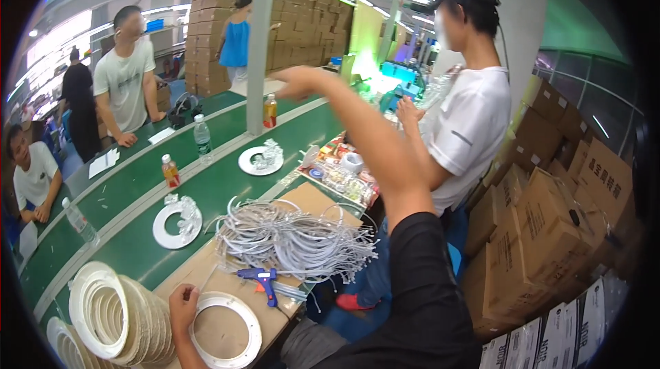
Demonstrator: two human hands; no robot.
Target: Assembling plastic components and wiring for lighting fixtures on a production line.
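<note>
My left hand (pixel 183 306) is low at the bench, its fingers closed beside a flat white ring (pixel 253 341). A thin pale strip shows by the fingertips; what they hold is unclear. My right arm stretches far forward over the bench, and my right hand (pixel 299 83) hangs in the air above the green conveyor, fingers apart and slightly blurred, with nothing visible in it. A blue glue gun (pixel 265 279) lies beyond the ring. Behind it is a large heap of grey-white cables (pixel 295 238). At the left rises a stack of white rings (pixel 103 314).
On the green conveyor (pixel 223 190) sit white rings with clear plastic pieces (pixel 177 221), a water bottle (pixel 202 138) and drink bottles (pixel 170 171). A metal post (pixel 260 59) stands ahead. A co-worker (pixel 467 114) stands at right, near cartons (pixel 536 218); others are across the line.
</note>
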